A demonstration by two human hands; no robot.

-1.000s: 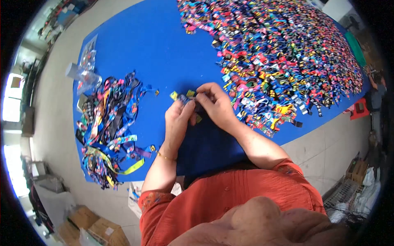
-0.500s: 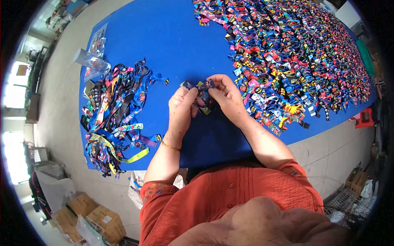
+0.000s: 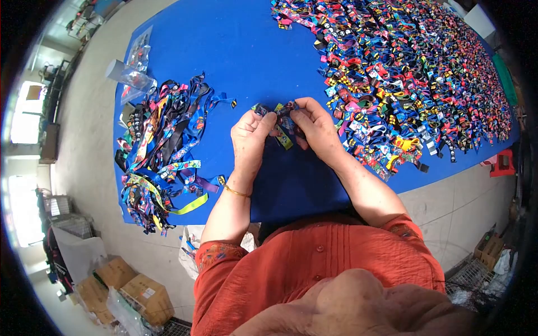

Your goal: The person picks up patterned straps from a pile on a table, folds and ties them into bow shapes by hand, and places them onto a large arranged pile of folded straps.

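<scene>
A small patterned ribbon piece (image 3: 284,124), dark with yellow-green parts, is held between my two hands above the blue table (image 3: 224,45). My left hand (image 3: 250,134) pinches its left side between thumb and fingers. On its right side, my right hand (image 3: 318,126) pinches it too. How the strip is folded or looped is too small to tell. Left of my hands lies a loose heap of patterned ribbon strips (image 3: 168,129). Many small looped ribbons (image 3: 392,84) cover the right part of the table in rows.
Clear plastic bags (image 3: 137,75) lie at the table's left edge. Cardboard boxes (image 3: 147,294) stand on the floor at lower left, and a white bag (image 3: 190,257) is below the table's front edge. A red stool (image 3: 501,163) stands at the right.
The view has shifted, so the table contents appear further right and higher. Both hands still hold the ribbon piece, which has been turned and now shows more of its patterned strips between the fingers.
</scene>
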